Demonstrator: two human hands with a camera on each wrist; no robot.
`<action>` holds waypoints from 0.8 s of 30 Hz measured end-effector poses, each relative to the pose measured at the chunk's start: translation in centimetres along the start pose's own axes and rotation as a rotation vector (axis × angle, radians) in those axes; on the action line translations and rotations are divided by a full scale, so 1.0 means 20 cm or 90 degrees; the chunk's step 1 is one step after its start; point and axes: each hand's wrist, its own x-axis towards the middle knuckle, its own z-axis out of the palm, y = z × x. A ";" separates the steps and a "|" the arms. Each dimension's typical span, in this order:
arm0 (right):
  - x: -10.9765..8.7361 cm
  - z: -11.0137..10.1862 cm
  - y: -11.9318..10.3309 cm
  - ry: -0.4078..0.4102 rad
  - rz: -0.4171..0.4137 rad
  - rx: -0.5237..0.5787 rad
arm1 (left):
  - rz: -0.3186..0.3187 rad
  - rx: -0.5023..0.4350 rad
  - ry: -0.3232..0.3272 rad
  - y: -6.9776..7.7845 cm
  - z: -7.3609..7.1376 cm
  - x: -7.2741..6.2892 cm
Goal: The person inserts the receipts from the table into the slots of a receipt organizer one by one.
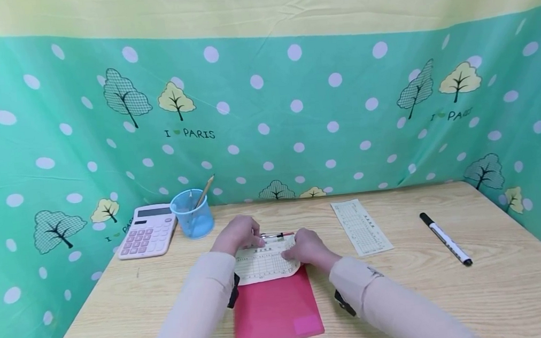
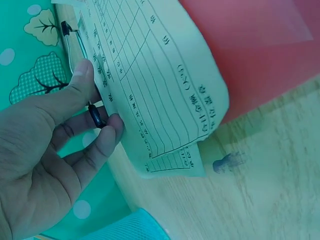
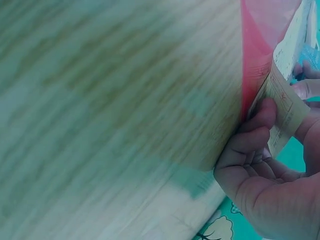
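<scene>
Gripping the crosswise clip [image 1: 275, 236] at left, the left hand [image 1: 239, 234] faces the right hand [image 1: 308, 247], which pinches the printed slips [image 1: 262, 267] at right.

The wood-grain tabletop [image 1: 493, 289] carries a pale pink calculator [image 1: 160, 229] and blue cup [image 1: 197, 225] at far left, a red folder [image 1: 278, 310] at near centre, a printed slip [image 1: 361, 227] right of centre, and a marker [image 1: 445, 238] farther right.

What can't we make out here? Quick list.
Head: top of the red folder, under the paper slips.
Head: print on the loose slip, too small.
Left wrist: part of the clip, behind the left hand.
Left wrist: most of the blue cup, cut off by the bottom edge.
Right wrist: tabletop grain, blurred.
</scene>
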 end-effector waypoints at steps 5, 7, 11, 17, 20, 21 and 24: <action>0.02 0.00 0.01 -0.004 0.001 -0.003 | -0.009 0.002 -0.017 0.00 -0.01 0.01; 0.03 0.00 0.01 -0.004 0.001 -0.007 | -0.011 -0.001 -0.022 0.00 -0.02 0.02; 0.04 0.00 0.01 -0.004 0.002 -0.008 | -0.022 -0.014 -0.030 0.01 -0.03 0.02; 0.04 0.00 0.01 -0.003 0.005 -0.010 | -0.020 -0.009 -0.034 0.01 -0.05 0.02; 0.03 0.00 0.01 -0.006 0.007 -0.009 | -0.018 -0.001 -0.035 0.02 -0.04 0.02; 0.03 0.00 0.01 -0.007 0.007 -0.007 | -0.021 -0.002 -0.037 0.02 -0.04 0.02; 0.03 0.00 0.01 -0.007 0.004 -0.004 | -0.025 -0.001 -0.040 0.02 -0.04 0.02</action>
